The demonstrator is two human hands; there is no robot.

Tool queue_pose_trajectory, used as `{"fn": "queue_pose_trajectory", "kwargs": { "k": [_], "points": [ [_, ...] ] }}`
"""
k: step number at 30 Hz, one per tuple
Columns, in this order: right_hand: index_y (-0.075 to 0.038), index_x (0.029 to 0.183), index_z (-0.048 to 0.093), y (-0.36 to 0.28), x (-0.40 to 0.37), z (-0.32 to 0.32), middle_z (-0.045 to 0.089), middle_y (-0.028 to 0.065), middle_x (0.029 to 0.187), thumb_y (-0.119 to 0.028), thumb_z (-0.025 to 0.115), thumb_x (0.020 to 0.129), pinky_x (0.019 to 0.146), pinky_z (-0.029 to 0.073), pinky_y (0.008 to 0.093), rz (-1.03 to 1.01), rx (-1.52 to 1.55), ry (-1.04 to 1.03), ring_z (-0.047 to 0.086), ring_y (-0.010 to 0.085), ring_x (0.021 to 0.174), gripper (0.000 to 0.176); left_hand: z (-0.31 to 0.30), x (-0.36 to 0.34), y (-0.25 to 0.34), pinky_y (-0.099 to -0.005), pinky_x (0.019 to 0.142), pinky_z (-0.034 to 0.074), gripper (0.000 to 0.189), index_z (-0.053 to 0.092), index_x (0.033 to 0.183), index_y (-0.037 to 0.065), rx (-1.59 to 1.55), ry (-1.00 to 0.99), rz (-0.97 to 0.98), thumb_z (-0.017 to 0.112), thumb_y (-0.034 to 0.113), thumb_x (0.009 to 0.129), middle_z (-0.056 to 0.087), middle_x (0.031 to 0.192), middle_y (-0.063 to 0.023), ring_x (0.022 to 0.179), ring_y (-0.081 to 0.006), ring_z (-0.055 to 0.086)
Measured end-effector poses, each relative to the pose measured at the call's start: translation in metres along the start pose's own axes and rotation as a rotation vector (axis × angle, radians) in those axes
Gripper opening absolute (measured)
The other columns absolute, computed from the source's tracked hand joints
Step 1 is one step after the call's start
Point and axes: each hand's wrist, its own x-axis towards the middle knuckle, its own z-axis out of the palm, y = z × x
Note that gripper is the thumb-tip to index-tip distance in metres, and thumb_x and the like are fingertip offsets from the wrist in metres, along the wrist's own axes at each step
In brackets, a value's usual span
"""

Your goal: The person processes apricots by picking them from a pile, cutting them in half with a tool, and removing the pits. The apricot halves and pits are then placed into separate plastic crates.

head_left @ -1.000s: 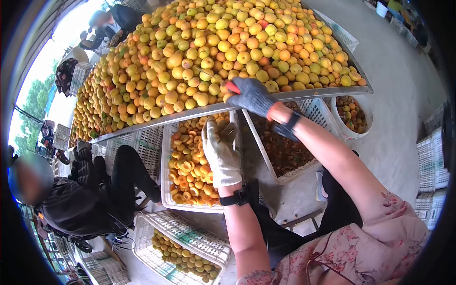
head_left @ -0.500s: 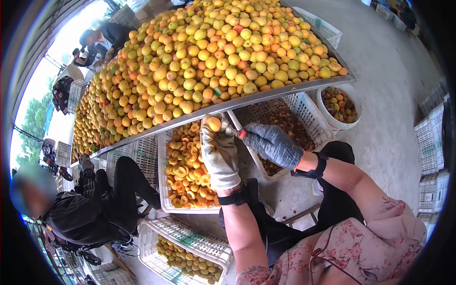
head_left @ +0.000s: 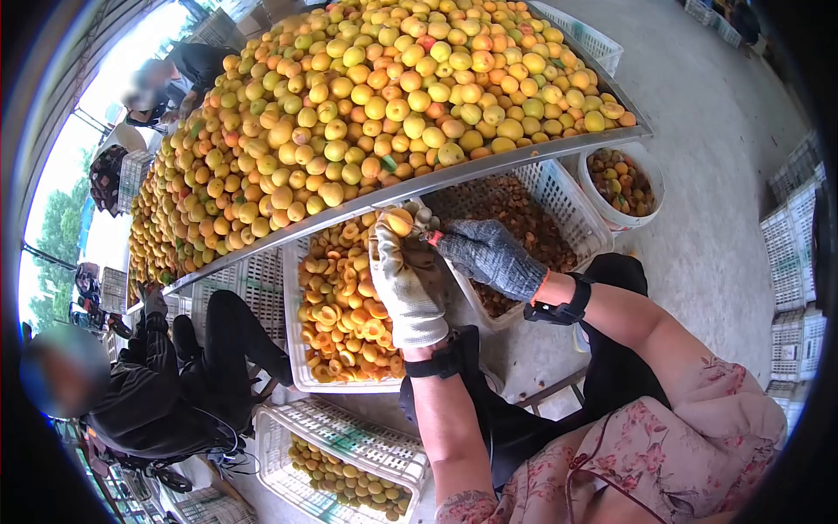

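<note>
My left hand [head_left: 406, 271], in a whitish work glove, holds a yellow-orange fruit [head_left: 398, 221] at its fingertips, just below the metal rim of the fruit table. In a grey knitted glove, my right hand [head_left: 493, 258] is closed round a small tool with a red part [head_left: 435, 237], its tip against or beside the fruit. Beneath my left hand lies a white crate [head_left: 298, 349] of halved orange fruit [head_left: 345, 314]. Under and behind my right hand, another white crate [head_left: 587, 210] contains brown pits [head_left: 532, 218].
Whole fruit [head_left: 349, 113] is heaped on the metal-edged table [head_left: 419, 185]. A white bucket [head_left: 617, 222] of fruit stands at right. A lower crate [head_left: 349, 438] holds more fruit. A person in black [head_left: 157, 393] sits at left; others are behind. Crates [head_left: 790, 253] stack at far right.
The fruit in my left hand has turned and shifted slightly right. My right hand has moved a little left and up, closer to the fruit, with its wrist rolled. The view has shifted slightly.
</note>
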Motion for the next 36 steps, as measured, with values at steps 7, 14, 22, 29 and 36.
{"fn": "queue_pose_trajectory", "kwargs": {
  "k": [7, 14, 22, 29, 36],
  "points": [
    [-0.003, 0.099, 0.067, -0.001, 0.010, -0.005, 0.054, -0.0041, 0.062, -0.029, 0.059, 0.092, 0.050, 0.036, 0.0236, 0.155, 0.188, -0.036, 0.045, 0.0049, 0.057, 0.028, 0.019, 0.000, 0.005, -0.0203, 0.072, 0.049, 0.028, 0.056, 0.106, -0.001, 0.053, 0.080, 0.049, 0.046, 0.024, 0.099, 0.063, 0.101, -0.0118, 0.083, -0.0149, 0.061],
    [-0.001, 0.096, 0.066, 0.008, 0.009, -0.009, 0.062, 0.0147, 0.069, -0.035, 0.058, 0.091, 0.061, 0.043, 0.0353, -0.081, -0.243, 0.068, 0.055, 0.0206, 0.060, 0.035, -0.018, 0.015, -0.033, -0.0184, 0.071, 0.048, 0.027, 0.057, 0.110, -0.003, -0.196, 0.081, -0.056, 0.049, 0.019, 0.097, 0.061, 0.099, -0.0090, 0.087, -0.0107, 0.058],
    [0.000, 0.092, 0.066, 0.014, 0.007, -0.008, 0.063, 0.0178, 0.073, -0.034, 0.058, 0.091, 0.063, 0.044, 0.0378, -0.102, -0.306, 0.094, 0.058, 0.0306, 0.066, 0.035, 0.013, 0.012, -0.038, -0.0259, 0.071, 0.045, 0.031, 0.056, 0.088, 0.007, -0.309, 0.096, 0.046, 0.046, 0.035, 0.098, 0.057, 0.077, -0.0019, 0.073, -0.0130, 0.054],
    [0.001, 0.092, 0.065, 0.011, 0.007, -0.014, 0.062, 0.0209, 0.075, -0.032, 0.057, 0.092, 0.063, 0.044, 0.0394, -0.022, -0.184, 0.077, 0.058, 0.0351, 0.068, 0.034, 0.020, -0.001, -0.012, -0.0201, 0.064, 0.041, 0.031, 0.060, 0.108, 0.002, 0.271, 0.139, 0.043, 0.049, 0.029, 0.097, 0.062, 0.093, -0.0021, 0.074, -0.0079, 0.052],
    [0.002, 0.090, 0.065, 0.017, 0.007, -0.001, 0.060, 0.0220, 0.070, -0.031, 0.058, 0.092, 0.060, 0.043, 0.0396, -0.330, -0.238, 0.162, 0.056, 0.0361, 0.063, 0.034, 0.023, -0.001, -0.020, -0.0224, 0.072, 0.043, 0.021, 0.059, 0.097, 0.002, 0.080, 0.194, 0.103, 0.053, 0.022, 0.095, 0.061, 0.089, -0.0029, 0.076, -0.0098, 0.056]
  ]
}}
